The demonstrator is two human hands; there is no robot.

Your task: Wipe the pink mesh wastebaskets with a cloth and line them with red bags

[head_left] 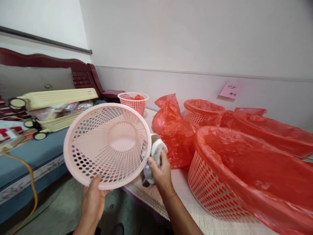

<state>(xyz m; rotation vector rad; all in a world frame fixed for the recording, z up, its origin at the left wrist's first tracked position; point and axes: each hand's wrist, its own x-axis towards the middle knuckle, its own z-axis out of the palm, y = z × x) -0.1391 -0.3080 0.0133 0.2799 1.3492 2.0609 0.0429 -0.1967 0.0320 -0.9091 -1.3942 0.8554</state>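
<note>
My left hand [92, 199] grips the lower rim of a round pale pink perforated basket [107, 145], tilted so its inside faces me. To its right, my right hand [160, 173] is closed on a grey-and-brown wadded cloth [156, 150] that touches the basket's right rim. Both hands hover above the front left corner of a table covered in a cream cloth [186, 195].
Several pink baskets lined with red plastic bags stand on the table: a large one [220, 182] at right, another [201, 111] behind. A loose red bag [174, 130] lies mid-table. A small basket [133, 101] stands at the back. A sofa [29, 150] with clutter stands left.
</note>
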